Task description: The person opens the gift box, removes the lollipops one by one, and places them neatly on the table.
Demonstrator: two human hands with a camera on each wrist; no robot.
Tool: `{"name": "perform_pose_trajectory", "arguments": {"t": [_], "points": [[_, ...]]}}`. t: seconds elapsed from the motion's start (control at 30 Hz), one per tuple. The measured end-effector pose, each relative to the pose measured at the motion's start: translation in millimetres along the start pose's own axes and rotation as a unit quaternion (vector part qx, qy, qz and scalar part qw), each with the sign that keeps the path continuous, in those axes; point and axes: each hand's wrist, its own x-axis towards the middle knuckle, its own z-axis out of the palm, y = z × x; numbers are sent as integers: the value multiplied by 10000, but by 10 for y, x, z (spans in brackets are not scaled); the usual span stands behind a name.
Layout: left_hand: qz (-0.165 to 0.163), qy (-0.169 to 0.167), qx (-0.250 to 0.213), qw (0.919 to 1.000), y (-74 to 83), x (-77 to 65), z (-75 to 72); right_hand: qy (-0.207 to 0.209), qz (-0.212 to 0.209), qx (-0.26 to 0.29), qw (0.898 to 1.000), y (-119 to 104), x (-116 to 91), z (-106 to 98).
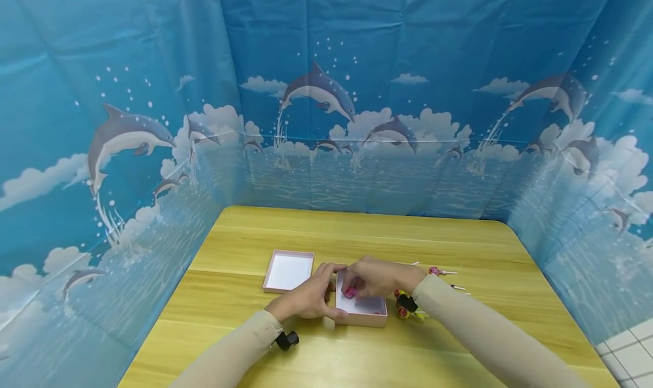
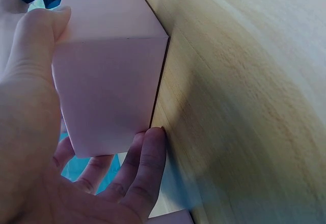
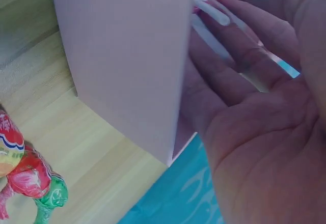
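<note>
A pink open box [image 1: 363,320] with a white inside stands on the table in the head view. My left hand [image 1: 308,294] grips its left side, thumb at the near corner and fingers toward the far end; the left wrist view shows the hand around the box's pink walls [image 2: 109,86]. Inside the box, my right hand [image 1: 374,277] pinches a lollipop [image 1: 350,292] in a pink wrapper. Its white stick [image 3: 216,12] shows between the fingers in the right wrist view. Another bit of pink lies near the box's front wall, mostly hidden.
The box's lid [image 1: 289,272], white inside, lies to the left. Right of the box are several more lollipops, one pink [image 1: 434,271] and a red-and-yellow one [image 1: 403,312] by the right wrist. A green-wrapped lollipop [image 3: 52,192] appears in the right wrist view. Dolphin-print curtains surround the wooden table [image 1: 245,235].
</note>
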Motion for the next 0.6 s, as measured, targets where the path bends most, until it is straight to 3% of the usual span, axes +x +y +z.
{"name": "perform_pose_trajectory", "arguments": {"t": [0.23,0.6], "points": [[-13,43,17,10000,9,3,6,-238,-4,11,9997,15,107,-14],[-35,42,-12,10000,11,7,7,-256,-3,33,9997,20,121,-10]]}}
